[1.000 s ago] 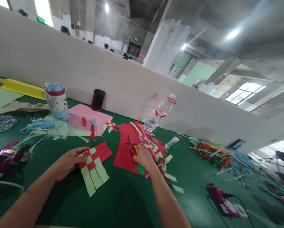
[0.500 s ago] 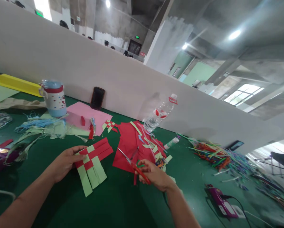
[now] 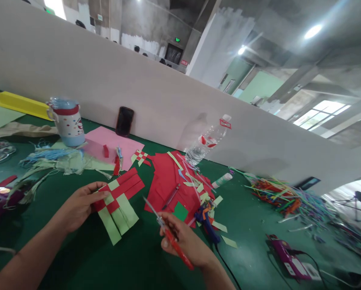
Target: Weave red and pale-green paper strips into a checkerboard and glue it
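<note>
My left hand [image 3: 77, 205] rests on the left edge of a woven mat of red and pale green paper strips [image 3: 119, 200] that lies on the green table; its fingers are curled onto the strips, pinning them. Closer to me and to the right, my right hand [image 3: 183, 241] is closed round a pair of red-handled scissors [image 3: 168, 233], blades pointing up-left toward the mat. The blade tips are a short way from the mat's right edge and do not touch it.
Red paper sheets with loose strips [image 3: 171, 181] lie behind the scissors, with a clear water bottle [image 3: 207, 143] and a glue stick [image 3: 221, 180]. A blue glue gun [image 3: 206, 217], a spotted mug [image 3: 67, 121], a pink sheet [image 3: 114, 143], a phone [image 3: 124, 121], purple tools [image 3: 287, 257] and coloured straws [image 3: 283, 197] surround them.
My right hand lifted the scissors off the red paper and drew them toward me and left. The left hand stayed on the woven mat.
</note>
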A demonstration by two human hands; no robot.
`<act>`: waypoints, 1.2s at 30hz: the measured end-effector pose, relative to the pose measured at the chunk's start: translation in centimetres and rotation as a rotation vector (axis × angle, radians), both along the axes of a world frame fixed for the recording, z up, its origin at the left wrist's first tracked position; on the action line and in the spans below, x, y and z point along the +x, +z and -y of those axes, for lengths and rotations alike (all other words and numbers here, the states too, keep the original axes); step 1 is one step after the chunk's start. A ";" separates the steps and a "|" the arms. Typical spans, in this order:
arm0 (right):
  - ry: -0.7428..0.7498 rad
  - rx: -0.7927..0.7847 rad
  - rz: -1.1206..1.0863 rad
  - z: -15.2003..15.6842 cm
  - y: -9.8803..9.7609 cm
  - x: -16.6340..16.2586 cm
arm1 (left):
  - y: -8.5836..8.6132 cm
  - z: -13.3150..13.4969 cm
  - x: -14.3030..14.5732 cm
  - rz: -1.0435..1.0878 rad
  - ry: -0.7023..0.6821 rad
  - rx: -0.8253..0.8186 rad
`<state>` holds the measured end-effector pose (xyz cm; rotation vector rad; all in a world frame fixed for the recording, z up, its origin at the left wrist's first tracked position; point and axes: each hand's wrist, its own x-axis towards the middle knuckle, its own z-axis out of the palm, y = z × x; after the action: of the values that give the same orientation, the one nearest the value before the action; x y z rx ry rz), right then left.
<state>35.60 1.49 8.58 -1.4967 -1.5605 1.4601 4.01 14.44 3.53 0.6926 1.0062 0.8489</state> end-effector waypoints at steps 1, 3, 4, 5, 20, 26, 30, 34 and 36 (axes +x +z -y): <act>-0.008 -0.007 0.061 -0.2 0.2 -0.4 | 0.0 0.0 0.1 0.003 0.001 0.002; -0.027 -0.011 0.180 -0.8 0.8 -1.0 | -0.1 0.1 0.2 0.012 -0.001 0.008; -0.045 0.003 0.221 -1.2 1.0 -1.2 | -0.1 0.1 0.2 0.018 -0.005 0.011; -0.064 0.027 0.249 -1.5 1.2 -1.3 | -0.2 0.1 0.2 0.026 -0.009 0.013; 0.025 0.054 0.408 -3.7 0.6 -2.5 | 0.5 0.6 0.8 0.051 -0.183 0.041; 0.033 0.058 0.451 -3.8 0.6 -2.6 | -0.1 0.4 0.4 0.024 -0.182 0.062; 0.034 0.068 0.453 -3.9 0.6 -2.8 | -0.4 0.3 0.4 0.027 -0.195 0.070; 0.034 0.079 0.436 -4.2 0.5 -3.1 | -0.2 0.3 0.4 0.013 -0.250 0.069; 0.040 0.081 0.422 -4.4 0.5 -3.2 | 0.2 0.4 0.4 -0.011 -0.276 0.069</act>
<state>32.40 5.88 9.08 -1.8174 -1.8738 1.1322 4.37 14.07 3.76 0.8736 0.8699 0.6409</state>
